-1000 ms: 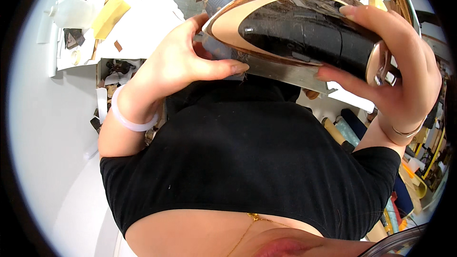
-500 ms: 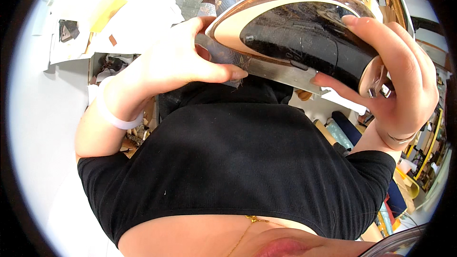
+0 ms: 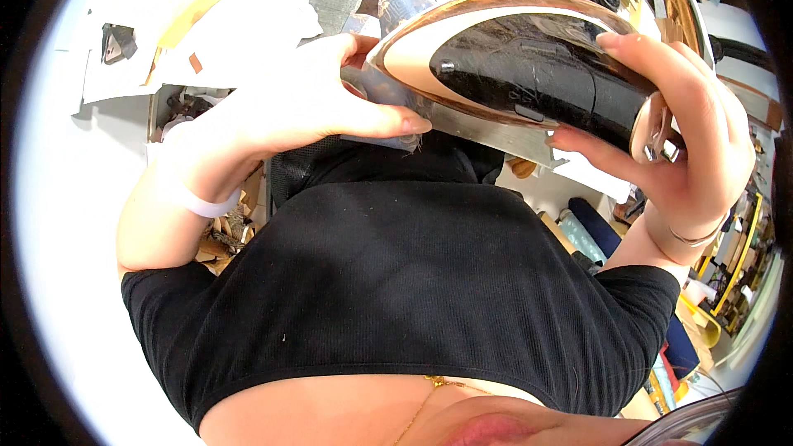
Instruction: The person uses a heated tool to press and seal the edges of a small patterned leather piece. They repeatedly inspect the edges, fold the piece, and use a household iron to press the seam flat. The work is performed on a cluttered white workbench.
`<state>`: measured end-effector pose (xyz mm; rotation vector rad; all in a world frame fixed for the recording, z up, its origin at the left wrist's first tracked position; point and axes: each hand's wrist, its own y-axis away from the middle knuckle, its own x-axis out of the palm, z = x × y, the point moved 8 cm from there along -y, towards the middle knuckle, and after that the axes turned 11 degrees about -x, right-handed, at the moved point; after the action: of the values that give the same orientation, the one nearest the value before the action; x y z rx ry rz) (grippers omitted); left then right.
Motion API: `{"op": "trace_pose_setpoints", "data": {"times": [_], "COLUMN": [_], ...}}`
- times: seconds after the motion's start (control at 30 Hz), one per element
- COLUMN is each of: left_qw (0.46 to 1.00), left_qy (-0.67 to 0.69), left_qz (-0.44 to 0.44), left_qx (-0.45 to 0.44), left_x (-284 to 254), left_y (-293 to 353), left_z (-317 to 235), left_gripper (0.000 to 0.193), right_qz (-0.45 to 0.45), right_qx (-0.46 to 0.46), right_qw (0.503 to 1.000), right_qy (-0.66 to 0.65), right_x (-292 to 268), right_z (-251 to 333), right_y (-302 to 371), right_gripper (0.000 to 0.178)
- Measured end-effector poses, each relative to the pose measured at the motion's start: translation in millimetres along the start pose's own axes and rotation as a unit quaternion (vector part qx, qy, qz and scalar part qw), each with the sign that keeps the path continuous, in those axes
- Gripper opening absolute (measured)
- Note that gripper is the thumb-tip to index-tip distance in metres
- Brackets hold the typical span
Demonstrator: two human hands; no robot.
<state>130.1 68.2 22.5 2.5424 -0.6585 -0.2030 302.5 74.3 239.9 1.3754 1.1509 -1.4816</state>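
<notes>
A black handheld iron (image 3: 512,74) with a cream band and a copper-coloured rim is in my right hand (image 3: 702,116). My fingers and thumb grip its rounded rear end, and its pointed tip is turned left. Under the iron lies a dark blue patterned fabric (image 3: 396,4) with a frayed near edge, at the table's front edge. My left hand (image 3: 318,95) is beside the iron's tip, thumb on the near side of the fabric and fingers on the far side, pinching it. The iron's underside is hidden, so I cannot tell whether it touches the fabric.
Torn white paper (image 3: 248,16) with small brown scraps and a yellow strip (image 3: 190,16) covers the table's left part. Below it stands an open bin of scraps (image 3: 186,107). Fabric rolls (image 3: 591,227) stand low at the right, near a yellow-edged shelf (image 3: 739,256).
The iron has shifted slightly right and nearer, held in my right hand. My left hand keeps its pinch in nearly the same place.
</notes>
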Motion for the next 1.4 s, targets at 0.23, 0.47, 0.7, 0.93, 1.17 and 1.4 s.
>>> {"op": "trace_pose_setpoints", "data": {"times": [0.23,0.47,0.7,0.93,1.17,1.4], "left_qw": [0.998,0.989,0.996,0.997,0.961,0.951], "left_qy": [-0.052,-0.107,0.048,0.036,-0.175,-0.137], "left_qz": [-0.034,-0.062,-0.016,-0.003,-0.145,-0.22], "left_qx": [0.006,0.088,0.07,0.076,0.154,0.166], "left_x": [-3,-5,1,6,-1,-10], "left_y": [11,15,9,10,11,5], "left_z": [-6,-13,-15,-31,-23,-40], "left_gripper": [0.109,0.104,0.103,0.096,0.117,0.105], "right_qz": [-0.022,-0.041,-0.043,-0.052,-0.056,-0.04], "right_qx": [-0.008,0.028,0.036,0.068,0.064,0.067], "right_qw": [1.0,0.998,0.997,0.996,0.996,0.996], "right_qy": [-0.017,-0.048,-0.051,-0.03,-0.034,-0.045], "right_x": [1,2,5,1,-5,1], "right_z": [-21,-46,-28,-12,-25,-27], "right_y": [-3,3,6,16,27,30], "right_gripper": [0.071,0.068,0.066,0.063,0.065,0.066]}}
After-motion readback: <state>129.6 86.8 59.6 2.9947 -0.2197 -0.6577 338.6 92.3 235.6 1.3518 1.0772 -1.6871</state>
